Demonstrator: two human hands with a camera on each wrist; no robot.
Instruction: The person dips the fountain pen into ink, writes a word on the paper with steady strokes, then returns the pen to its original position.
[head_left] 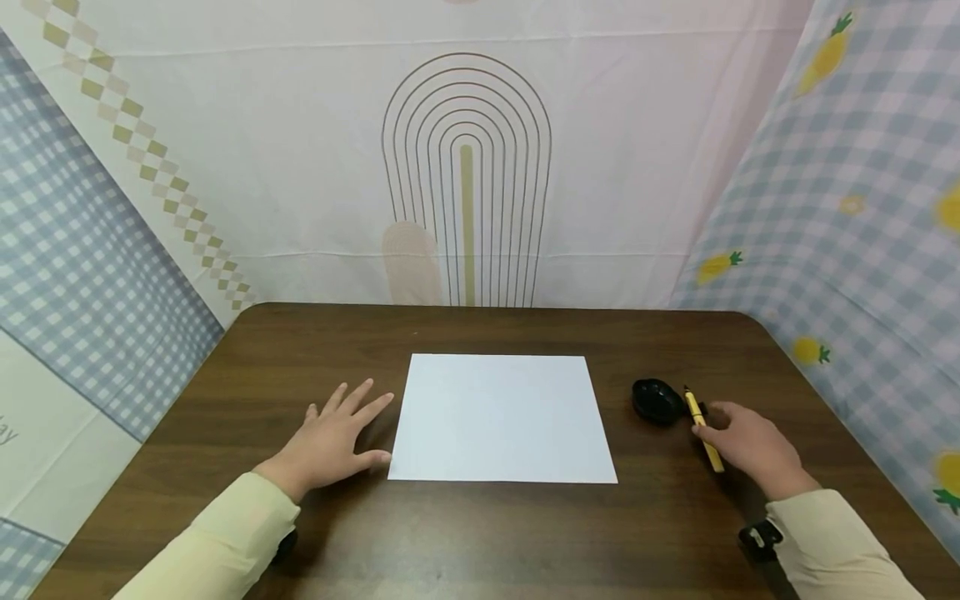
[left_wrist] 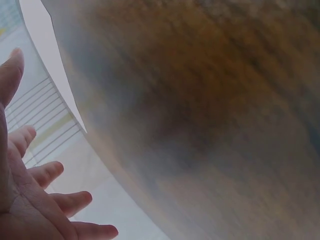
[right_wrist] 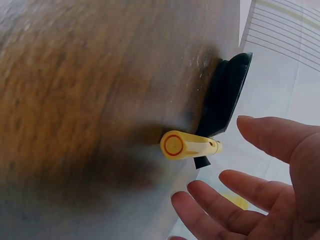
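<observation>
A white sheet of paper [head_left: 502, 418] lies flat on the brown table. My left hand [head_left: 328, 443] is just left of it, fingers spread and straight, thumb tip at the paper's lower left edge. To the paper's right is a small black dish [head_left: 656, 401] with a short handle. A yellow pen [head_left: 694, 407] lies across that handle, its dark tip pointing away from me. Beside the pen is my right hand [head_left: 756, 446]. In the right wrist view its thumb and fingers stand apart, with a gap between them and the pen [right_wrist: 190, 145].
The wooden table [head_left: 480, 533] has rounded far corners. Behind it hangs a white cloth [head_left: 300, 167] with an arch pattern, and blue checked cloth [head_left: 862, 167] with pineapples covers the right side. A dark device [head_left: 761, 537] is strapped at my right wrist.
</observation>
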